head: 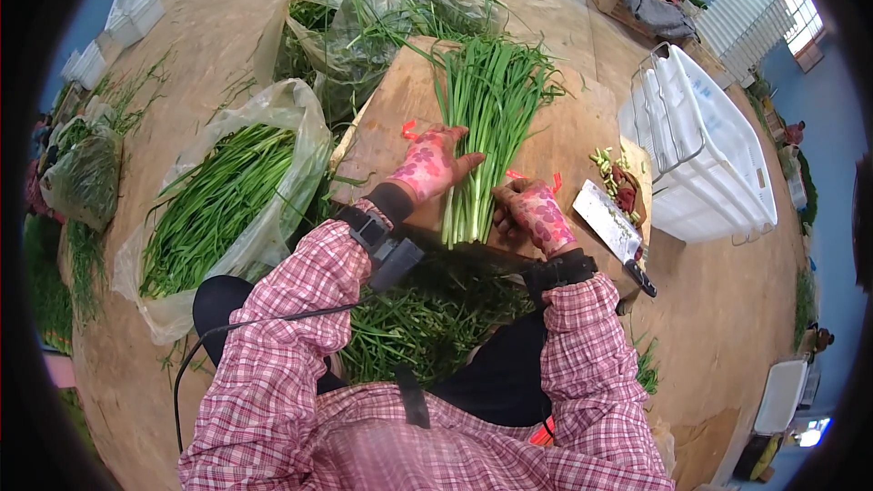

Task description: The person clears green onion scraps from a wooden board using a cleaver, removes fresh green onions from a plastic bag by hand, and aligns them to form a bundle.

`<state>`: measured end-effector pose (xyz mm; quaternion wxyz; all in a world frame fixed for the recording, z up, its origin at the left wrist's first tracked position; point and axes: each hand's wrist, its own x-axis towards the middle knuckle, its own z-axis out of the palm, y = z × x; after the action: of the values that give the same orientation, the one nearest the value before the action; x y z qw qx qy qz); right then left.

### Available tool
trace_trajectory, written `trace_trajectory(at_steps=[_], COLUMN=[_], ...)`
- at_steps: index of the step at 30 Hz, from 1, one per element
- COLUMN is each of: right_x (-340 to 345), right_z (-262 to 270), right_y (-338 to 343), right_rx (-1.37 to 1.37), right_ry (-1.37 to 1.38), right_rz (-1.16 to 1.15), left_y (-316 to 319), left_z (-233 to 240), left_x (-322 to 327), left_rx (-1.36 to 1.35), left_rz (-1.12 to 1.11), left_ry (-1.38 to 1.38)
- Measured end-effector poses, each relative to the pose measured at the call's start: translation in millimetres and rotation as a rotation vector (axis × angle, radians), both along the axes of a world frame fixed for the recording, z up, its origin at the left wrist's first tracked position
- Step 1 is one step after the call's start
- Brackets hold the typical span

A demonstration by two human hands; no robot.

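Observation:
A bundle of long green garlic chives [492, 102] lies on a wooden board [573, 109], its pale cut ends towards me. My left hand [436, 158], in a flowered glove with bare fingers, rests at the bundle's left side with thumb and fingers apart. My right hand [530, 208], gloved alike, is at the lower right of the stalks with its fingers curled; whether it grips anything is not clear. Red ties [409, 129] show beside the left hand and by the right one. A cleaver [609, 221] with a black handle lies to the right, near cut stalk ends [605, 167].
Left of the board, an open plastic bag [310, 116] holds more greens [222, 198]. Further bags of greens [341, 34] stand beyond it. Stacked white crates [709, 143] are at the right. Trimmings [423, 327] lie below the board. Other people are at the room's edges.

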<state>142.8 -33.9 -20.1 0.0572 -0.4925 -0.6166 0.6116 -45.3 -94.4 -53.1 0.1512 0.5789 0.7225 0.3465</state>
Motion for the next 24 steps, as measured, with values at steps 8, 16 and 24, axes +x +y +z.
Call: trace_trajectory(at_steps=[8,16,24], right_x=[7,-4,9], right_z=[-11,-10,6], right_y=[16,18,16], right_rx=[-0.094,-0.111,0.011], right_ry=[0.086,0.092,0.041], right_rz=[-0.034,-0.100,-0.103], left_y=[6,17,-15], left_z=[-8,-30,12], left_x=[12,7,-13], left_rx=[0.065,0.049,0.073], left_rz=[-0.033,-0.330,0.207], left_ry=[0.123,0.260,-0.284])
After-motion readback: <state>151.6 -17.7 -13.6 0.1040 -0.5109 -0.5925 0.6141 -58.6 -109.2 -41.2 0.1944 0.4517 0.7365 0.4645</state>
